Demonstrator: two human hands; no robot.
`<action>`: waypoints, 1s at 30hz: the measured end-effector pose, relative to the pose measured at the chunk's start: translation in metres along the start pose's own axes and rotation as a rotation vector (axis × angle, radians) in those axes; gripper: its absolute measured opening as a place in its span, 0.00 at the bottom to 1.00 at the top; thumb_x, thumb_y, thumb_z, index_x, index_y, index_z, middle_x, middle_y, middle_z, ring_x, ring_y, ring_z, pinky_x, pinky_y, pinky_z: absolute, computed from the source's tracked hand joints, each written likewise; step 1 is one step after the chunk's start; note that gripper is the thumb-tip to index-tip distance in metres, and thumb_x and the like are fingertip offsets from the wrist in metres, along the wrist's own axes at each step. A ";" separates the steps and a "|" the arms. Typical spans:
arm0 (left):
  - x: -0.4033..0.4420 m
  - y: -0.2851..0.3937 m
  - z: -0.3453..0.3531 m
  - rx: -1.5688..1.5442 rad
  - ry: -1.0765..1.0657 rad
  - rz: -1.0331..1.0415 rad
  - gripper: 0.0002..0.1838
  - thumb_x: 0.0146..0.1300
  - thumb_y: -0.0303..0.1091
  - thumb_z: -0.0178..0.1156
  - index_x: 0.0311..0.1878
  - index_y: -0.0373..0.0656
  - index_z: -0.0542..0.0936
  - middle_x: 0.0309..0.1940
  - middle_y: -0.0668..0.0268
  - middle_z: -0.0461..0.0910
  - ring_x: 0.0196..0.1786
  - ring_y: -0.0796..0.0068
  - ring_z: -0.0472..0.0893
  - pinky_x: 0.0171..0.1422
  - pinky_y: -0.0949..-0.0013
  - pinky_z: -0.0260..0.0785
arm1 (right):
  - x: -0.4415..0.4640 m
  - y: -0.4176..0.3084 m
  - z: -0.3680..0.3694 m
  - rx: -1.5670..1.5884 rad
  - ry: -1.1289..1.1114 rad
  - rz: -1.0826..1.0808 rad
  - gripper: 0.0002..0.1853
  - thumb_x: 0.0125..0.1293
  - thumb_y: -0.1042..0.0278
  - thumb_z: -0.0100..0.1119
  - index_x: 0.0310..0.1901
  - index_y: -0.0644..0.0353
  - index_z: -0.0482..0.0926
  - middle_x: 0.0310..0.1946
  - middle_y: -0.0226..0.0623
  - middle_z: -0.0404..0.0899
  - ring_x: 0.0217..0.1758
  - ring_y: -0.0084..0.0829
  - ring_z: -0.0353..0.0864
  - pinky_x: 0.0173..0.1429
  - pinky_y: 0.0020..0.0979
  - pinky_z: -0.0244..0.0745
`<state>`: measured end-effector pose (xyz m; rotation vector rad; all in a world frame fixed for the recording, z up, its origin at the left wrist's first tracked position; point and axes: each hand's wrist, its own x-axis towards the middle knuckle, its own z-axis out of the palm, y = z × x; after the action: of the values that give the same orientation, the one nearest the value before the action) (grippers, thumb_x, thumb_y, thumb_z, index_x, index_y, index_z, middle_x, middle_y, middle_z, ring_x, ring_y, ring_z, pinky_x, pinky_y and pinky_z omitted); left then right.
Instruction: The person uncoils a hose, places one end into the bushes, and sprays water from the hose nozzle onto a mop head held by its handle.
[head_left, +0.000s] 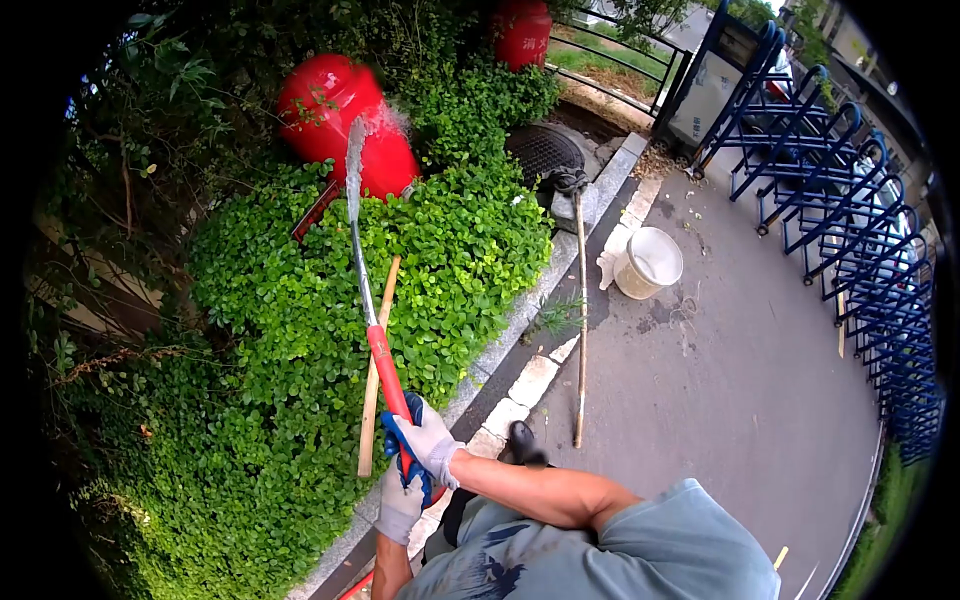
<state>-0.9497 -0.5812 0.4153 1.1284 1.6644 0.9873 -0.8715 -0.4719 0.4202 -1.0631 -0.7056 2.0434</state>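
Note:
My right hand (428,438), in a white and blue work glove, is closed round the red handle (388,372) of a long tool. My left hand (402,498), gloved the same way, is lower at the handle's near end, with its fingers partly hidden. From the handle a metal shaft runs away over the hedge to a narrow, pale, rough-edged blade (355,165). I cannot tell the tool's exact kind. Its tip overlaps a large red drum-like object (350,120) in view. A wooden pole (368,420) lies on the hedge (270,400), crossing behind the tool.
A granite curb (500,355) edges the hedge. On the pavement are a white bucket (650,262) and a long stick (582,340) leaning to the curb by a dark round cover (545,152). A second red object (522,35) stands behind; a blue folding gate (830,170) lines the right.

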 end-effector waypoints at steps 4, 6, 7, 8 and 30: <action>0.020 0.010 0.007 0.150 -0.176 0.062 0.20 0.58 0.24 0.59 0.55 0.35 0.75 0.38 0.55 0.82 0.40 0.64 0.82 0.48 0.62 0.73 | 0.005 -0.003 -0.034 0.107 0.129 -0.014 0.12 0.69 0.69 0.59 0.50 0.64 0.72 0.25 0.32 0.77 0.23 0.27 0.78 0.29 0.30 0.78; 0.031 0.015 0.021 0.103 -0.206 0.064 0.19 0.57 0.24 0.61 0.54 0.35 0.75 0.37 0.54 0.82 0.40 0.62 0.82 0.48 0.60 0.73 | 0.005 -0.014 -0.052 0.133 0.173 0.044 0.11 0.69 0.69 0.60 0.47 0.63 0.73 0.25 0.33 0.77 0.23 0.28 0.78 0.28 0.30 0.78; 0.036 0.021 0.030 0.071 -0.208 0.022 0.20 0.57 0.25 0.61 0.54 0.35 0.75 0.38 0.54 0.82 0.40 0.61 0.82 0.48 0.60 0.74 | 0.001 -0.028 -0.057 0.120 0.203 0.070 0.09 0.68 0.68 0.60 0.44 0.62 0.73 0.24 0.34 0.78 0.22 0.28 0.78 0.26 0.31 0.77; 0.040 0.029 0.038 0.038 -0.196 -0.026 0.21 0.57 0.25 0.62 0.55 0.35 0.75 0.38 0.54 0.82 0.41 0.60 0.82 0.48 0.59 0.74 | 0.007 -0.028 -0.067 0.082 0.211 0.074 0.08 0.70 0.67 0.59 0.41 0.58 0.72 0.24 0.32 0.77 0.20 0.27 0.76 0.24 0.31 0.75; 0.012 0.059 0.037 -0.486 0.590 -0.282 0.19 0.61 0.20 0.53 0.57 0.34 0.72 0.25 0.72 0.70 0.23 0.84 0.70 0.27 0.76 0.66 | 0.186 0.053 -0.166 -0.234 -0.025 0.603 0.16 0.70 0.53 0.59 0.46 0.58 0.76 0.31 0.38 0.82 0.28 0.34 0.84 0.29 0.34 0.80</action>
<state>-0.9018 -0.5484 0.4563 0.2760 1.8156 1.5210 -0.8240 -0.3331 0.2122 -1.5286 -0.7062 2.5227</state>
